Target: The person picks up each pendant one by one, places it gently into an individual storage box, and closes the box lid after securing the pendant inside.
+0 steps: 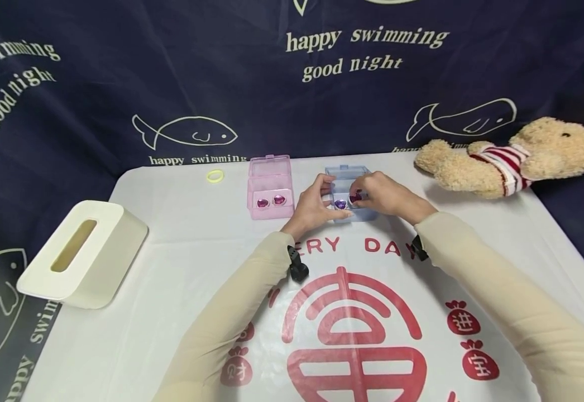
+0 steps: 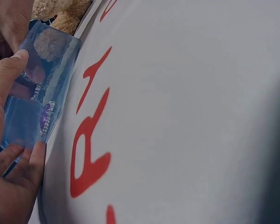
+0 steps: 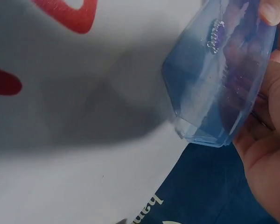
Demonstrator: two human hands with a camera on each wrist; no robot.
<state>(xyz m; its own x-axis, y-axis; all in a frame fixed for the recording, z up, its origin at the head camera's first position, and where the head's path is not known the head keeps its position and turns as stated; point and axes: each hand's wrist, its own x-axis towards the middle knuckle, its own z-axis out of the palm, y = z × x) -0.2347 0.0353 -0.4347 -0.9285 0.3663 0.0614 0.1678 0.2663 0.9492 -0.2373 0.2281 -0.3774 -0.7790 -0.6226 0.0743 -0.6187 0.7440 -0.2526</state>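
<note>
A small clear blue plastic box point(image 1: 359, 217) stands on the table with its lid raised at the back. My left hand point(image 1: 312, 206) grips its left side, thumb along the front and fingers farther back. Inside, a purple heart-shaped gem point(image 1: 340, 204) with a beaded rim sits at the left. With its fingertips down in the right part of the box, my right hand point(image 1: 389, 195) pinches a dark magenta gem point(image 1: 355, 197), partly hidden by the fingers. Through the blue wall, the left wrist view shows the purple gem point(image 2: 47, 119) edge-on.
Left of the blue box, a pink plastic box point(image 1: 270, 183) stands with its lid up, holding two magenta gems. A yellow ring point(image 1: 215, 176) lies near the back edge. A white tissue box point(image 1: 88, 254) is at the left, and a teddy bear point(image 1: 508, 159) lies at the back right.
</note>
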